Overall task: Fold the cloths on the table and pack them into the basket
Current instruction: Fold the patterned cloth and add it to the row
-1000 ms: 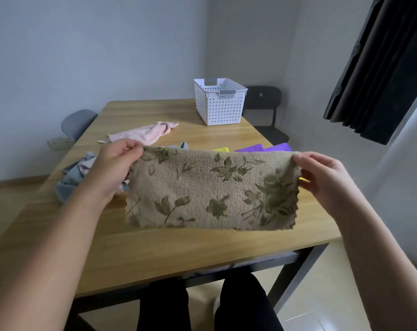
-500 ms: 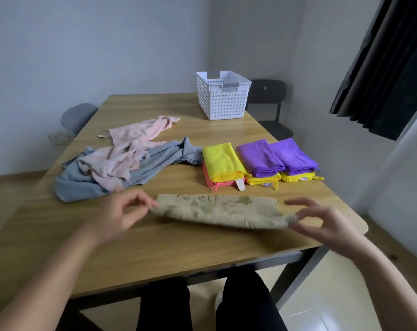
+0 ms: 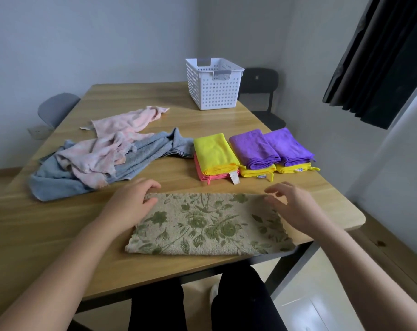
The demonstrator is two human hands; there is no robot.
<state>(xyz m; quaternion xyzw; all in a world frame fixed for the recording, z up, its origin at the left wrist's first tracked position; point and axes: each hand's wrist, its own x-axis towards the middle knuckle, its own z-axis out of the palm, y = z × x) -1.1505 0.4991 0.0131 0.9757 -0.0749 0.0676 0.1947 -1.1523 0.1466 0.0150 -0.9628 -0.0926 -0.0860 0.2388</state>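
Floral cloth (image 3: 207, 225): beige, green leaf print, flat long rectangle at near tabletop (image 3: 47, 223) edge. Left hand (image 3: 131, 201) pinches far-left corner. Right hand (image 3: 295, 206) slack-fingered over far-right corner, grasping nothing. Beyond: folded stacks (image 3: 255, 149) right; crumpled pink cloth (image 3: 102, 154) atop blue towel (image 3: 59, 182) left. White basket (image 3: 214, 91) at far edge. Grey walls (image 3: 83, 44), dark curtain (image 3: 381, 56).

Bare left forearm (image 3: 59, 271) and right forearm (image 3: 369, 266), black trousers (image 3: 245, 302), pale shoe (image 3: 214, 291).
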